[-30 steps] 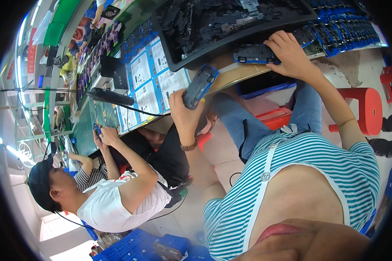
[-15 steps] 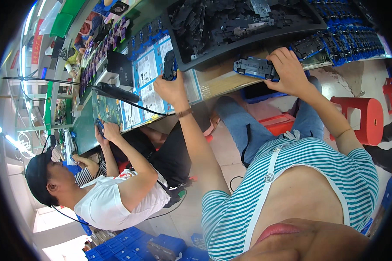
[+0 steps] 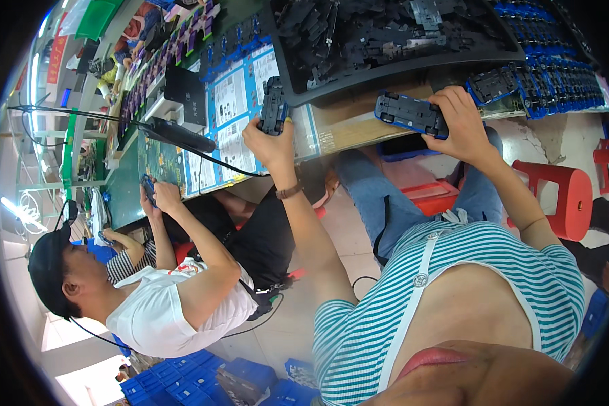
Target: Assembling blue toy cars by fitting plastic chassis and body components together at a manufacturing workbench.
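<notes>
Your left hand is stretched out over the tabletop, its grip clamped on a dark toy car chassis held upright just above the printed instruction sheets. Your right hand has its grip closed on the end of a second, blue toy car chassis held level just above the tabletop's near edge.

Both pieces look like light, rigid moulded plastic, so they should need little force; the small wheels and clips are probably the fragile parts. Holding along the long side walls, as you do now, seems the safest place, since the flat undersides may be slick.

Ahead of you sits a black tray heaped with dark parts, and to its right are rows of blue parts. A black cable runs across the sheets close to your left hand and could snag it. A person in a white shirt works at your left, well apart from your hands. A red stool stands by your right knee.
</notes>
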